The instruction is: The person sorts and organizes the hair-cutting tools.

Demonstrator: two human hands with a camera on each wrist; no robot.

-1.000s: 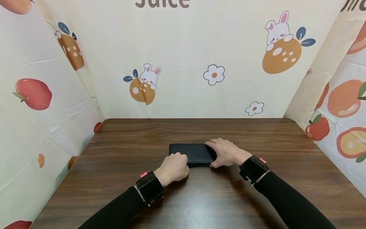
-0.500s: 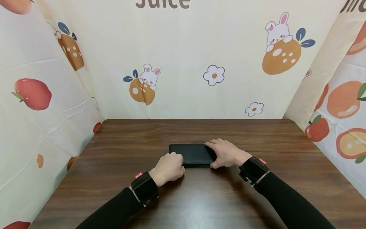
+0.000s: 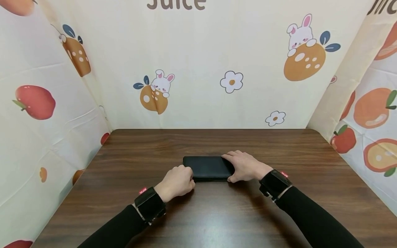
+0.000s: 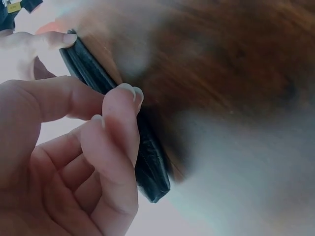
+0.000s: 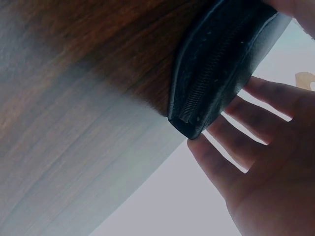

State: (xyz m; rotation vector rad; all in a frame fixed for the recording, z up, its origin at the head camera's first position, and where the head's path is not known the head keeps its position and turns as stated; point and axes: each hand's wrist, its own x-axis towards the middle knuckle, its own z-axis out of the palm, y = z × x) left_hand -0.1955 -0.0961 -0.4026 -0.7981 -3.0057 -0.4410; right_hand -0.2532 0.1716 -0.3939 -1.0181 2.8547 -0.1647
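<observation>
A black zip-around wallet (image 3: 211,168) lies flat on the wooden table, long side toward me. My left hand (image 3: 175,182) is at its front left corner, fingers curled. In the left wrist view the thumb and forefinger pinch at the wallet's edge; whatever lies between the fingertips is hidden. My right hand (image 3: 245,166) holds the wallet's right end, thumb at the front and fingers spread to the back corner. The right wrist view shows the zipper (image 5: 202,91) running along the edge between two leather rims.
The brown wood-grain table (image 3: 149,144) stretches around the wallet. Behind it and at both sides hangs a pale curtain (image 3: 198,100) printed with fruit, rabbits and flowers. Black bands with red tags circle both wrists.
My left hand has slid left along the wallet's front edge, from near its middle to the left corner. The right hand and the wallet have stayed in place.
</observation>
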